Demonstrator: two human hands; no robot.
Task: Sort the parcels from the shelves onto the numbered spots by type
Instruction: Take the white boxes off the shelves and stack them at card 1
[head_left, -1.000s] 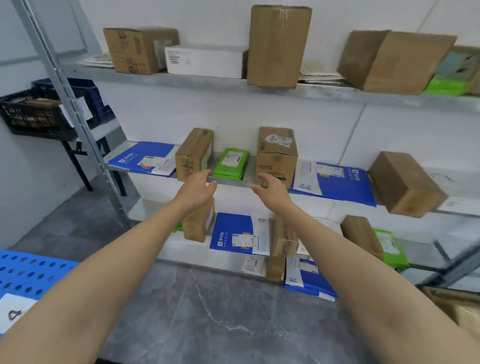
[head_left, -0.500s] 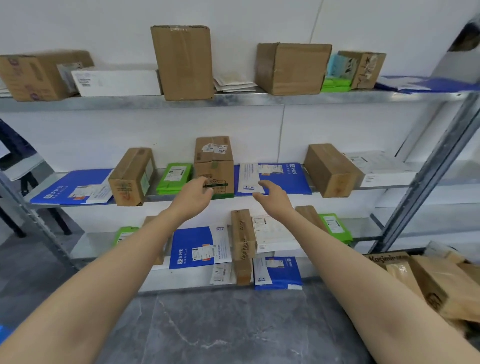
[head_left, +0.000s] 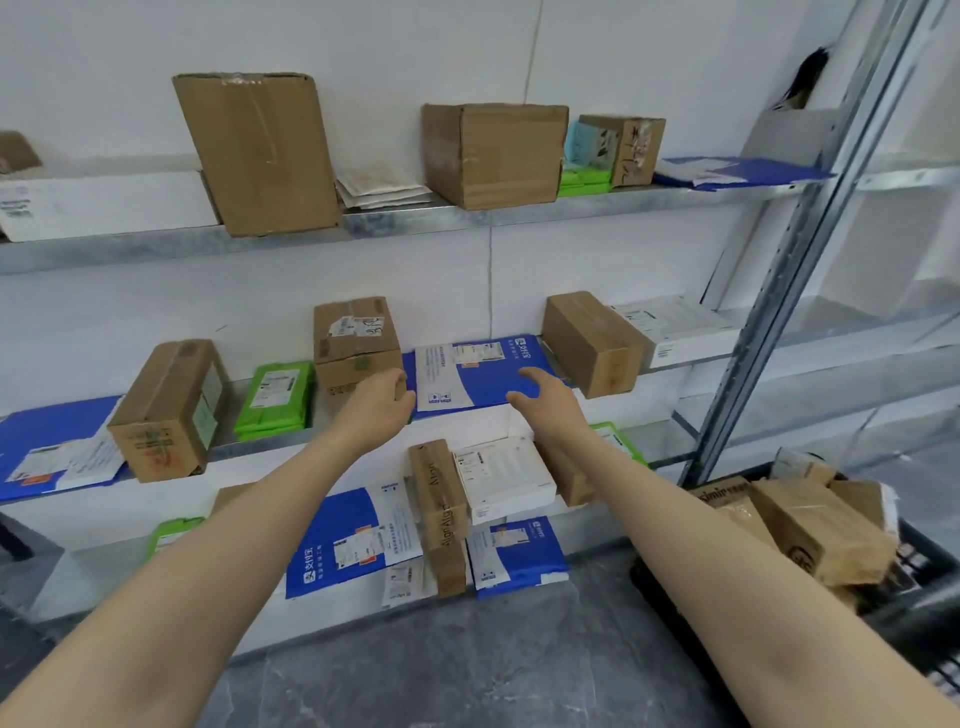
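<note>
Steel shelving rack (head_left: 415, 221) against a white wall, three levels in view, contents as follows

Top level: long white flat carton (head_left: 104, 202); tall brown cardboard carton (head_left: 257, 153) standing upright; pile of pale paper envelopes (head_left: 382, 187); squat brown cardboard carton (head_left: 493, 153); thin green pouches (head_left: 584, 179) under a small scribbled-on brown box (head_left: 631, 150); loose blue mailers (head_left: 737, 171) at the right end.

Middle level: flat blue mailer at the far left (head_left: 47, 447); taped brown box (head_left: 166, 410) partly on top of it; stack of bright green padded pouches (head_left: 275, 400); small brown cardboard box with white labels (head_left: 356, 345); large flat blue plastic mailer with a white label sheet (head_left: 467, 374), lying flat between that box and an oblong brown carton (head_left: 592, 343).

Lower level: blue mailer with labels (head_left: 353, 540); narrow brown printed box (head_left: 439, 499); white flat box (head_left: 501, 478); smaller blue mailer (head_left: 517, 553).

Hands: left hand (head_left: 379, 400) at the large blue mailer's left edge, in front of the small labelled box, fingers loose and apart, gripping nothing. Right hand (head_left: 545, 400) over the mailer's right front corner, fingers gently bent, nothing in it. Whether either hand actually touches the mailer I cannot tell from here.

Floor, right: black plastic crate (head_left: 924, 561) heaped with brown paper parcels (head_left: 810, 530)
</note>
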